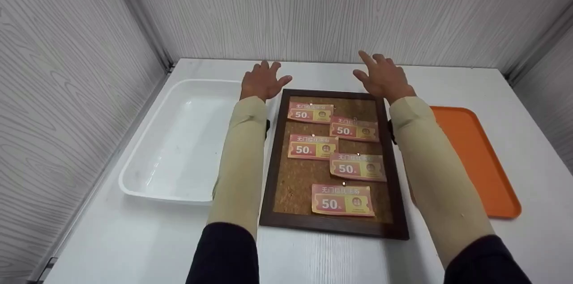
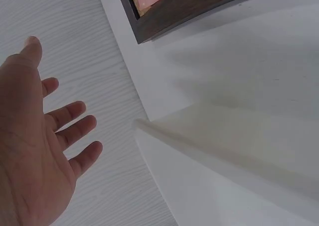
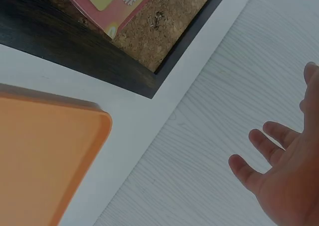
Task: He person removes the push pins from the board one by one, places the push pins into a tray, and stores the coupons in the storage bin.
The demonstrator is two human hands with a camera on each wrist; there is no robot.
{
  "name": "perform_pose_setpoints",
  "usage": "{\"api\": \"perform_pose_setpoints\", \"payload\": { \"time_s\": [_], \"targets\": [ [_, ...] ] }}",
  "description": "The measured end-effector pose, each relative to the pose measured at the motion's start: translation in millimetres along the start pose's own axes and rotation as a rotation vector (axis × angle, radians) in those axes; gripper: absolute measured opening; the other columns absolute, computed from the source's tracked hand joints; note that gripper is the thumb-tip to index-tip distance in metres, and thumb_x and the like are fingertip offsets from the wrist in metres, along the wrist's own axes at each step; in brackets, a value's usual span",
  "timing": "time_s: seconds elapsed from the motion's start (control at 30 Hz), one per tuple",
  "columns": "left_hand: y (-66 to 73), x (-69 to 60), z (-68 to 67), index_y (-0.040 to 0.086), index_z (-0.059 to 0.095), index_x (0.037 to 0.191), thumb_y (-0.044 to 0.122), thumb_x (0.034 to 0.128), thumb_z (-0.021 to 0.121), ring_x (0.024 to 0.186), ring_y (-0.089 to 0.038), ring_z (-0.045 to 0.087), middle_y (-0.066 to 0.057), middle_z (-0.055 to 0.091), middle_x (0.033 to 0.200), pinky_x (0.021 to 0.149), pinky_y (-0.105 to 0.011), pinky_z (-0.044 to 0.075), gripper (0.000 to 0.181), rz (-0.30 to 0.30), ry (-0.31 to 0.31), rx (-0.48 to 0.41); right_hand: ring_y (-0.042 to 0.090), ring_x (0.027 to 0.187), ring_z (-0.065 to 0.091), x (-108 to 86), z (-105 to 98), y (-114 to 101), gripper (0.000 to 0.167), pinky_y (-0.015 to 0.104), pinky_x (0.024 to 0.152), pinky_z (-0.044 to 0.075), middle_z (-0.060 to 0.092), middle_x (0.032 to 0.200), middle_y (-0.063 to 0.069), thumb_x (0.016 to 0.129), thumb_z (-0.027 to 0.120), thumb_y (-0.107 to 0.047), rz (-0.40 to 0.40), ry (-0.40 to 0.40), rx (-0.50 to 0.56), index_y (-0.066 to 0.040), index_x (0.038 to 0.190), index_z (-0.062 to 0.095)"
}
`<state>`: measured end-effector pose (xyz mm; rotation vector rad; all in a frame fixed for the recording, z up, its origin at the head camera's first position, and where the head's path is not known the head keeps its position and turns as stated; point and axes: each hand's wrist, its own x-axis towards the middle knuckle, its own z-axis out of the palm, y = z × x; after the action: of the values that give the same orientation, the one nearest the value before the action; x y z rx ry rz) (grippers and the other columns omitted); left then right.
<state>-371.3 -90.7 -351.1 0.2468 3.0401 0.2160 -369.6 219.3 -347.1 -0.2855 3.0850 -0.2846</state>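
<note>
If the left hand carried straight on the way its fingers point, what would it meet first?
Most likely the pale grey, wood-grain back panel: the head view shows nothing standing between it and the left hand, though the depth of that gap is hard to judge.

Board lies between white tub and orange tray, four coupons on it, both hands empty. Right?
Not four: the head view shows five coupons on the board. It does lie between white tub and orange tray; left hand and right hand are empty.
</note>
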Motion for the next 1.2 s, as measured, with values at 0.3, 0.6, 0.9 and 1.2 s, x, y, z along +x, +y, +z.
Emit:
{"api": "perform_pose_setpoints", "payload": {
  "time_s": [0.3, 0.6, 0.9, 1.2],
  "targets": [
    [1.0, 2.6, 9.6, 0.019, 0.030, 0.151, 0.059, 0.0989, 0.033, 0.138, -0.034, 0.038, -0.016, 0.038, 0.150, 0.109, -0.050, 0.037, 0.066, 0.059, -0.032, 0.016, 0.046, 0.141, 0.027, 0.8, 8.0, -0.6, 0.064, 0.063, 0.109, 0.028, 0.026, 0.156, 0.023, 0.102, 0.031, -0.051, -0.001, 0.000, 0.007, -0.026, 0.157, 0.008],
    [4.2, 0.0, 17.7, 0.021, 0.033, 0.150, 0.059, 0.0974, 0.039, 0.128, -0.033, 0.049, -0.014, 0.044, 0.144, 0.102, -0.049, 0.044, 0.065, 0.084, -0.055, 0.016, 0.044, 0.140, 0.031, 3.7, 16.0, -4.3, 0.063, 0.063, 0.107, 0.031, 0.031, 0.153, 0.023, 0.102, 0.035, -0.049, -0.023, 0.002, 0.014, -0.026, 0.156, 0.012],
    [4.4, -0.9, 29.2, 0.021, 0.033, 0.149, 0.059, 0.0974, 0.039, 0.121, -0.032, 0.055, -0.015, 0.047, 0.142, 0.096, -0.048, 0.048, 0.065, 0.085, -0.099, 0.024, 0.045, 0.136, 0.034, 4.4, 25.1, -3.8, 0.063, 0.063, 0.103, 0.034, 0.033, 0.150, 0.024, 0.102, 0.034, -0.048, -0.057, -0.042, 0.015, -0.026, 0.156, 0.011],
    [5.3, -0.1, 36.6, 0.018, 0.032, 0.150, 0.058, 0.0974, 0.041, 0.123, -0.032, 0.054, -0.015, 0.046, 0.142, 0.097, -0.048, 0.048, 0.066, 0.096, -0.139, 0.039, 0.043, 0.134, 0.038, 4.7, 34.7, -9.2, 0.063, 0.060, 0.104, 0.036, 0.037, 0.147, 0.022, 0.102, 0.037, -0.047, -0.080, -0.034, 0.015, -0.025, 0.156, 0.013]
  ]
}}
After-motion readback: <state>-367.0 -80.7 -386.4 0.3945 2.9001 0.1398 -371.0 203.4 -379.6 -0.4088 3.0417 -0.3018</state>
